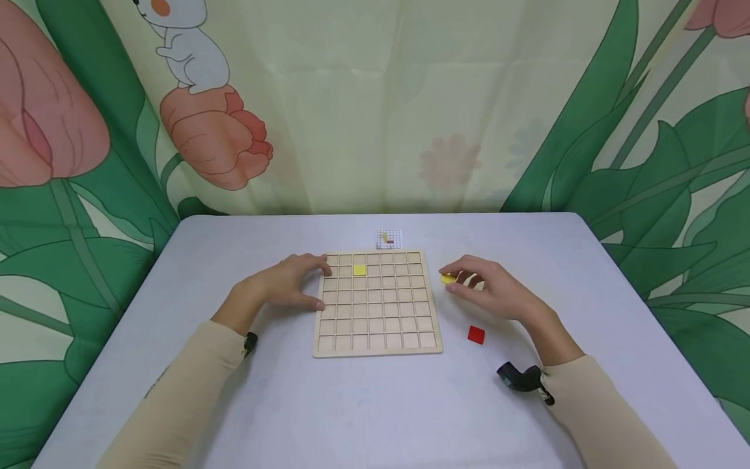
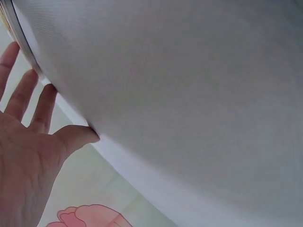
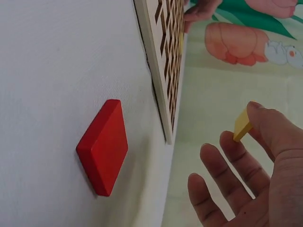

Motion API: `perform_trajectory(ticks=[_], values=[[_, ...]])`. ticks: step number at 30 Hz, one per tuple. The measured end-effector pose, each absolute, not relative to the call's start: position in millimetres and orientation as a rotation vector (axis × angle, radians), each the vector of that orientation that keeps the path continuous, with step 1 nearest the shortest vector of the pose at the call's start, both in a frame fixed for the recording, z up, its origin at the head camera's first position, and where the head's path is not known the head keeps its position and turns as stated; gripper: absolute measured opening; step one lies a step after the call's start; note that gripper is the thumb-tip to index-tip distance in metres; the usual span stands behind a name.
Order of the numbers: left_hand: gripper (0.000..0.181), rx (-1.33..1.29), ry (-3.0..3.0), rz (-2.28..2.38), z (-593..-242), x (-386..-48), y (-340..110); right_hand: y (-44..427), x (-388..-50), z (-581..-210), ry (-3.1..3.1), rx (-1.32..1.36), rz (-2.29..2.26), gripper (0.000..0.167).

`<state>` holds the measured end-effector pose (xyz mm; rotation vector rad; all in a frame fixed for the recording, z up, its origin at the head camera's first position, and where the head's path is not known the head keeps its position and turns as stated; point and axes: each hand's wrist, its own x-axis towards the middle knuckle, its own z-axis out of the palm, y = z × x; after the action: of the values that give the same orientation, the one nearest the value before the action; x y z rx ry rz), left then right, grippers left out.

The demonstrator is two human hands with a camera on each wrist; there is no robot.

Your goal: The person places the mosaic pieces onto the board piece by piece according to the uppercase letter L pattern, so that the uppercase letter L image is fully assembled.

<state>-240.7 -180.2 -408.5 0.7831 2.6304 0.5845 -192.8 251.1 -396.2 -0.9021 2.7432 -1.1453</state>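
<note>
A square wooden grid board (image 1: 375,325) lies on the white table, one yellow square tile (image 1: 359,270) set in a cell near its upper left. My left hand (image 1: 287,280) touches the board's left edge with spread fingers and thumb; straight fingers (image 2: 43,111) show in the left wrist view. Just off the board's right side, my right hand (image 1: 492,284) pinches another yellow square tile (image 3: 242,126) between thumb and index finger, above the table. Nearer to me than that hand lies a red square tile (image 1: 476,335), apart from the board.
Behind the board's far edge lies a small printed grid card (image 1: 389,239) with colored squares. A patterned curtain (image 1: 375,117) hangs behind the white table (image 1: 263,404). A black wrist-camera mount (image 1: 520,378) sticks out from my right wrist.
</note>
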Motion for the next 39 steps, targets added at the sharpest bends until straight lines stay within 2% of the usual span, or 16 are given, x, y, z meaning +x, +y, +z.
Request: perform_trajectory(ticks=[26, 39], values=[[0.065, 0.763, 2.637, 0.593, -406, -244, -179, 198, -221, -397, 2.631, -0.943, -1.245, 0.03], [0.065, 0.75, 2.622, 0.598, -411, -242, -179, 175, -225, -410, 2.573, -0.933, -1.272, 0.034]])
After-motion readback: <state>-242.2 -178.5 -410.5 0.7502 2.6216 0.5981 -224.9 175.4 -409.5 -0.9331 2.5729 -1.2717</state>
